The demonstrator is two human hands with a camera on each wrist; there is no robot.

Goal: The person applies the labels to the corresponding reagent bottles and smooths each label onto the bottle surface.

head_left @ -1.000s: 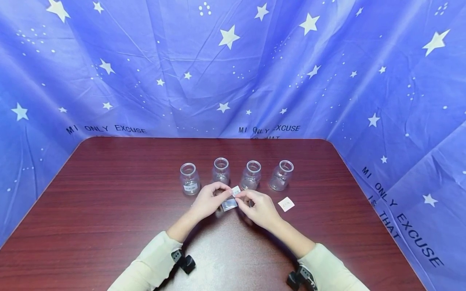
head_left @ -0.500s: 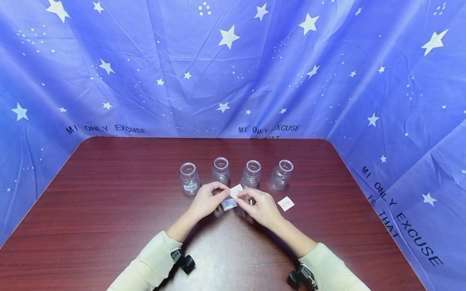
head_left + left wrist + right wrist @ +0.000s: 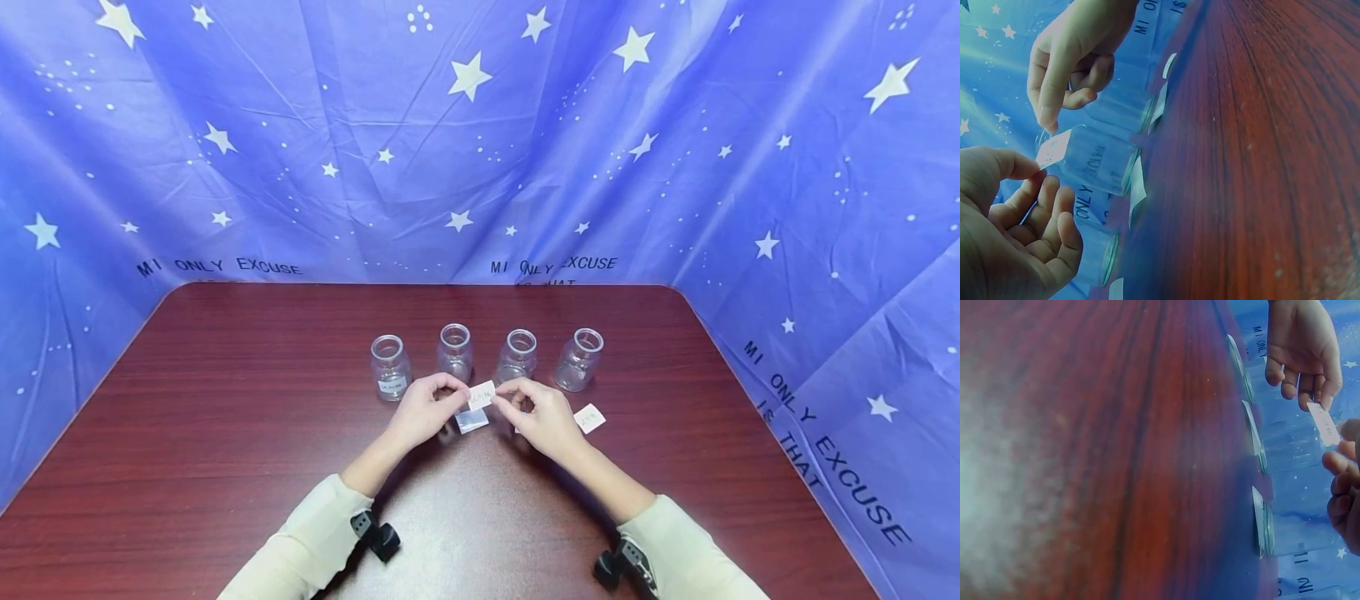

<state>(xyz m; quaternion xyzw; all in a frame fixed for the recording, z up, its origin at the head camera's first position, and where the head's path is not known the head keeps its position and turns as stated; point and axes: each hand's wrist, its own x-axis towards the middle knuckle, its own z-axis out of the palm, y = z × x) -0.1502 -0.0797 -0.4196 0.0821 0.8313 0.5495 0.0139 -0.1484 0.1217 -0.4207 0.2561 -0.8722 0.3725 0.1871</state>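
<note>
A small white label with writing is stretched between both hands above the table. My left hand pinches its left edge between thumb and forefinger; my right hand pinches the right edge. In the left wrist view the label spans from the left hand to the right hand. The right wrist view shows the label between the left hand and the right hand. Under the hands lies a shiny pale square.
Behind the hands, clear glass jars stand in a row: a labelled jar at left, then a second, a third and a fourth. A white written square lies right of my right hand. A starry blue curtain surrounds the table.
The label between the hands has turned flatter and shows its writing more fully. My right hand has shifted slightly right and up, now partly covering the left edge of the white square on the table.
</note>
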